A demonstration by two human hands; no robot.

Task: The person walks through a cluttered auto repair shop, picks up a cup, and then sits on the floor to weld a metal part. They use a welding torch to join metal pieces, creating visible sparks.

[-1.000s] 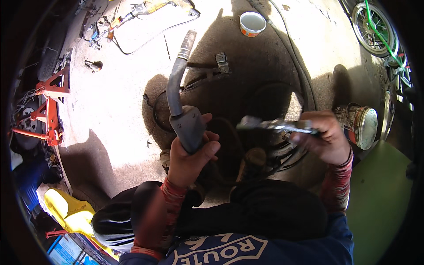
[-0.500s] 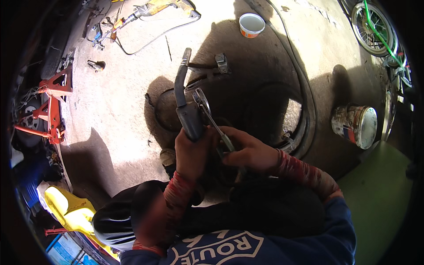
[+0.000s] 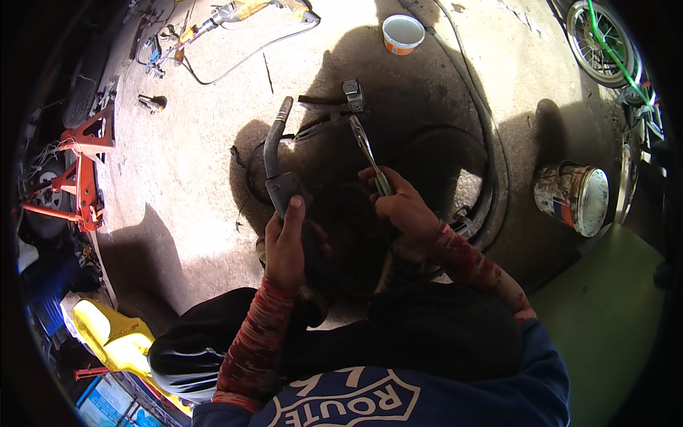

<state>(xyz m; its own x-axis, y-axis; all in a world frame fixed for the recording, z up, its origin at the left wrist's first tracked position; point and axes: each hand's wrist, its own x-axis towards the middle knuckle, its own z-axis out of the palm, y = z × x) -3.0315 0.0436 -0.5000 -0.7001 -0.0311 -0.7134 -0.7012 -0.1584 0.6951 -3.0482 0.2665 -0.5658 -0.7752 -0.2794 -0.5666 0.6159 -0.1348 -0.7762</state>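
My left hand (image 3: 286, 238) is closed around a dark, thick-bodied metal part with a bent pipe (image 3: 277, 186), much like a small exhaust muffler. Its narrow pipe points away from me and ends in a paler, banded tip. The thumb lies along the thick body, whose lower end is lost in shadow. In my right hand (image 3: 405, 206) is a slim silver hand tool with a green grip (image 3: 363, 142); its exact kind is unclear. The tool's head points forward, apart from the pipe part. Just beyond both hands, a dark metal bracket (image 3: 353, 96) rests on the ground.
A white tub (image 3: 403, 35) stands ahead, beside long dark hoses (image 3: 478, 103). To the right are a stained bucket (image 3: 570, 199) and a spoked wheel (image 3: 602, 43). A yellow drill (image 3: 249, 10) lies far left; red metal stands (image 3: 85, 178) and a yellow panel (image 3: 114, 338) line the left.
My hands have moved apart. The right has drawn the silver tool rightward, away from the pipe part. The left has shifted the part slightly left and nearer, turning its body.
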